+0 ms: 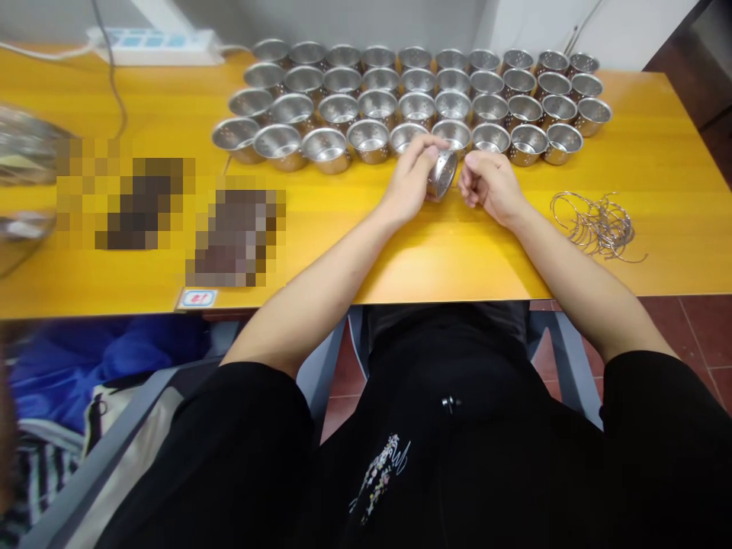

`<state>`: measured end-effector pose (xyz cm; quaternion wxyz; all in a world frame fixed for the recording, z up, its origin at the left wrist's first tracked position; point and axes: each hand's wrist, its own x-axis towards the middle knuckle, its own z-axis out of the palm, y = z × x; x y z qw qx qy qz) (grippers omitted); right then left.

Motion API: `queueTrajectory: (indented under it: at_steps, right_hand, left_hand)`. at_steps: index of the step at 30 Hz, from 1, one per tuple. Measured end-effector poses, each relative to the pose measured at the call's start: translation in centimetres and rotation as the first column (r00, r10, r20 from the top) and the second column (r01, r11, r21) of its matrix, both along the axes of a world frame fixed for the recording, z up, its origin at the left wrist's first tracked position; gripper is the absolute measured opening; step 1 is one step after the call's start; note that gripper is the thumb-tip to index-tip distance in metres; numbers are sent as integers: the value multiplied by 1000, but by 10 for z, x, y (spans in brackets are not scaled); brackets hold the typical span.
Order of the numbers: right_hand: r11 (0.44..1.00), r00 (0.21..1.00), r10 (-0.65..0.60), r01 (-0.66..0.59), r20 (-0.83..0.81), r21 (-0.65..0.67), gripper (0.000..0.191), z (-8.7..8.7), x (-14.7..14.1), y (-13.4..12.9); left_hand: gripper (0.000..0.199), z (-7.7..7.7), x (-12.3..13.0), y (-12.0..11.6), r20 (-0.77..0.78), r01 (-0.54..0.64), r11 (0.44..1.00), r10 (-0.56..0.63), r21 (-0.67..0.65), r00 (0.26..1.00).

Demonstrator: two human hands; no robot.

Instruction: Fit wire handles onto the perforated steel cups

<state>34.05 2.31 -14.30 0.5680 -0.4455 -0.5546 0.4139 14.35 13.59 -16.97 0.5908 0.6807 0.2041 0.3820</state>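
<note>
My left hand grips a small perforated stainless steel cup by its side, tilted with its rim facing right. My right hand sits just right of that cup, fingers curled, with nothing visible in them. Rows of similar perforated cups stand open side up on the yellow wooden table, just beyond both hands. A tangled pile of thin wire rings lies to the right of my right hand.
A white power strip with cables lies at the table's back left. Two pixelated patches hide items on the left. Metal bowls sit at the left edge. A small label marks the front edge.
</note>
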Motion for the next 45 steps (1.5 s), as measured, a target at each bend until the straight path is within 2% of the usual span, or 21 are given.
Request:
queueTrajectory:
  at_steps: [5, 10, 14, 16, 21, 23, 33, 37, 45]
  right_hand:
    - [1000, 1000, 1, -1, 17, -4, 91, -1, -2, -1]
    - [999, 1000, -12, 12, -2, -52, 92, 13, -11, -9]
    - [995, 1000, 1, -1, 1, -103, 87, 22, -14, -13]
    - [994, 1000, 13, -12, 13, -107, 84, 23, -14, -13]
    - [996, 996, 18, -9, 92, -92, 81, 24, -13, -14]
    - [997, 992, 19, -8, 125, -83, 80, 25, -13, -15]
    - [998, 988, 36, -27, 149, -62, 73, 28, -13, -17]
    - [997, 991, 45, -35, 126, -75, 74, 28, -14, -17]
    - [993, 989, 10, 7, 145, -118, 70, 26, -11, -13]
  left_hand:
    - [57, 4, -2, -2, -1, -15, 999, 15, -38, 1000]
    - [55, 14, -2, -10, 9, -67, 996, 67, 66, 998]
    - [54, 14, -3, -11, -6, -76, 992, 77, 96, 997]
    - [58, 10, -3, -8, -11, -56, 995, 57, 87, 998]
    - [86, 1, -3, -2, -28, 0, 996, 3, 93, 1000]
    - [89, 0, -3, -1, -33, 7, 995, -4, 96, 999]
    - [44, 11, -5, -9, -48, -9, 997, 13, 79, 999]
    - [38, 12, -5, -10, -40, 2, 996, 1, 88, 999]
    - [31, 5, -5, -2, -36, -1, 991, 6, 132, 999]
